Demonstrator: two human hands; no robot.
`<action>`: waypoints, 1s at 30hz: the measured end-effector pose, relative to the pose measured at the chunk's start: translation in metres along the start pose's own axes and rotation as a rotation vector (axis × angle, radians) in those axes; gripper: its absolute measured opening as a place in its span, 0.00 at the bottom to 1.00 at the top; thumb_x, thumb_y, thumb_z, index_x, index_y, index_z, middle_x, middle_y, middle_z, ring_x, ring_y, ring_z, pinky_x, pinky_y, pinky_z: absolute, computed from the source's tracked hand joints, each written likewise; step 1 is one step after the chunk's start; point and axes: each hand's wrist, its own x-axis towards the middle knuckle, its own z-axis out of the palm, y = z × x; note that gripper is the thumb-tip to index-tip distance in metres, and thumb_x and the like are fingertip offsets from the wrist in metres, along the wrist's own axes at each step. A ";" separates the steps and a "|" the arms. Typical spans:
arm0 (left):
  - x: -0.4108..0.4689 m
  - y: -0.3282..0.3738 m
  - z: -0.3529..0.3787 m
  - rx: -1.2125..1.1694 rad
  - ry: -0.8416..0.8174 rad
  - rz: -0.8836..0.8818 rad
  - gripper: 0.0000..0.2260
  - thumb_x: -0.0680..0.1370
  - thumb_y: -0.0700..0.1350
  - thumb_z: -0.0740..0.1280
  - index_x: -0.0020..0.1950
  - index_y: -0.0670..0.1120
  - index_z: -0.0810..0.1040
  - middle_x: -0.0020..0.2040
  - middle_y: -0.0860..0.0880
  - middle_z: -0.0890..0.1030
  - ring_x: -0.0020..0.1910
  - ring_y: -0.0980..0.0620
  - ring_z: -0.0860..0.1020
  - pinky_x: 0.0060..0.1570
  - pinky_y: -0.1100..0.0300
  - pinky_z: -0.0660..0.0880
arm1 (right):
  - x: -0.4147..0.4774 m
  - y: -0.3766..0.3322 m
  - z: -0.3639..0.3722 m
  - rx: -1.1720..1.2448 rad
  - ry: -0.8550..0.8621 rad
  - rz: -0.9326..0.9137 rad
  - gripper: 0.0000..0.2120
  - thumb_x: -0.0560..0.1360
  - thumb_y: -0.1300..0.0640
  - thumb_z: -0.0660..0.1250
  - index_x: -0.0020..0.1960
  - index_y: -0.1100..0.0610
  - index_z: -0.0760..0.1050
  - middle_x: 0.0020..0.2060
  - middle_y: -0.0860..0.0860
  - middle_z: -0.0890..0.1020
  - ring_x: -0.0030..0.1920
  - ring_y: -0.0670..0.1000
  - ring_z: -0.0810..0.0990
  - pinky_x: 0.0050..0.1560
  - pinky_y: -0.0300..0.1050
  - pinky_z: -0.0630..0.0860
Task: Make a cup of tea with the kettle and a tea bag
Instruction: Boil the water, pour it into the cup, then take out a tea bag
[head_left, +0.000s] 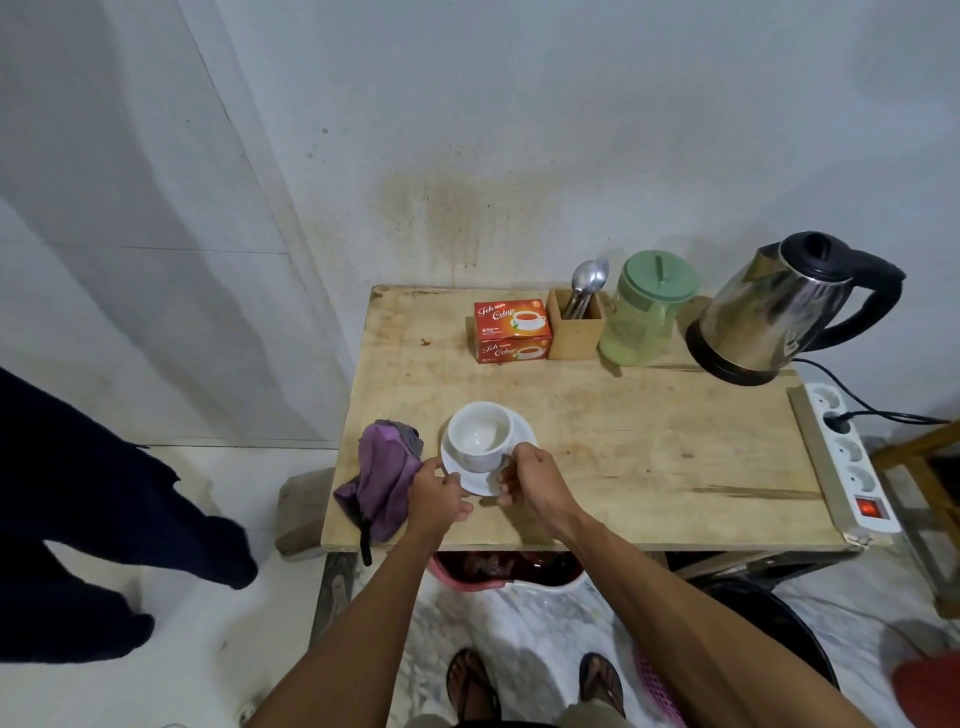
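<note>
Left hand (435, 493): we see it at the near-left rim of the saucer, fingers curled and pinched onto the edge.
Right hand (524, 475): ours sits at the near-right rim, thumb and fingers closed on the saucer just beside the cup's base.
Cup (480, 435): one, white glazed ceramic, round and upright, standing on the saucer; its inside looks bare and glossy.
Saucer (511, 431): one, white, shallow and circular, resting on the table near the front-left edge.
Table (649, 457): one pale wooden board, scuffed and stained, with dark streaks along the grain.
Cloth (382, 478): one purple and grey crumpled fabric piece, touching our left hand, draped toward the table's left edge.
Tea box (511, 330): one red-orange cardboard carton printed with a teacup, at the back of the table, well apart from the cup.
Spoon holder (574, 325): one square wooden box just beside the tea box.
Spoons (589, 280): we count two shiny metal bowls standing up out of the holder.
Jug (644, 312): one translucent green plastic jug with a round matte green lid.
Kettle (779, 306): one polished steel body, black lid, handle and base, at the back right.
Power strip (847, 452): one white plastic bar on the right edge, one black plug inserted, red switch lit.
</note>
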 end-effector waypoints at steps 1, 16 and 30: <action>0.001 -0.001 0.000 -0.004 -0.002 -0.003 0.11 0.79 0.36 0.61 0.61 0.43 0.72 0.48 0.34 0.83 0.32 0.44 0.81 0.25 0.60 0.77 | 0.000 0.001 0.000 0.039 -0.005 0.013 0.14 0.81 0.63 0.50 0.42 0.62 0.71 0.27 0.55 0.73 0.26 0.50 0.71 0.26 0.41 0.77; 0.006 0.008 0.003 -0.301 -0.110 -0.123 0.17 0.76 0.30 0.66 0.60 0.46 0.72 0.57 0.42 0.76 0.57 0.38 0.78 0.42 0.48 0.82 | 0.023 0.026 -0.024 -0.216 0.137 -0.034 0.08 0.79 0.59 0.63 0.44 0.61 0.77 0.43 0.54 0.81 0.44 0.50 0.77 0.48 0.44 0.73; -0.033 0.044 0.099 -0.254 -0.204 -0.020 0.14 0.76 0.29 0.63 0.55 0.46 0.75 0.48 0.47 0.78 0.48 0.44 0.80 0.33 0.57 0.83 | 0.014 0.022 -0.131 -0.111 0.244 0.036 0.10 0.77 0.57 0.64 0.37 0.54 0.76 0.40 0.51 0.83 0.44 0.52 0.79 0.54 0.52 0.76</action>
